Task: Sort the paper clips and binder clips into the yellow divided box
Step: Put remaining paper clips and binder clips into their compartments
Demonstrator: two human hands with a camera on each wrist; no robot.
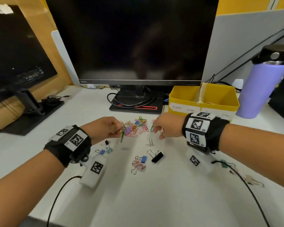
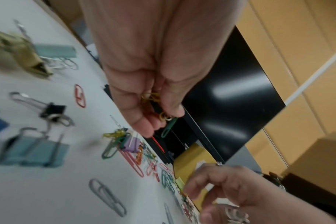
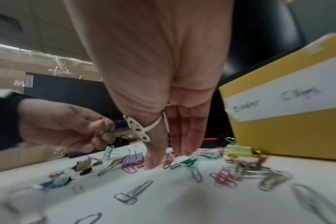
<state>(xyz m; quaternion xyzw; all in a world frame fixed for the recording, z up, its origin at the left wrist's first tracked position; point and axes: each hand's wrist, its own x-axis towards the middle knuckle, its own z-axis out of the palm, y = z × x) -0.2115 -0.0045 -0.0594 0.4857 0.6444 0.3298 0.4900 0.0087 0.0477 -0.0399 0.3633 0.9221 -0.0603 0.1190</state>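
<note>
the left hand pinches a bunch of paper clips in curled fingers above the pile on the desk; the right hand reaches down with straight fingers, holding nothing. the yellow divided box stands just behind the pile.

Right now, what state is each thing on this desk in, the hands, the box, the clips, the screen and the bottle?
left hand: pinching a bunch of paper clips
right hand: fingers straight, tips down at the clip pile
yellow box: open-topped, nearly empty
black binder clip: loose on desk
monitor: dark
purple bottle: upright, capped
</note>
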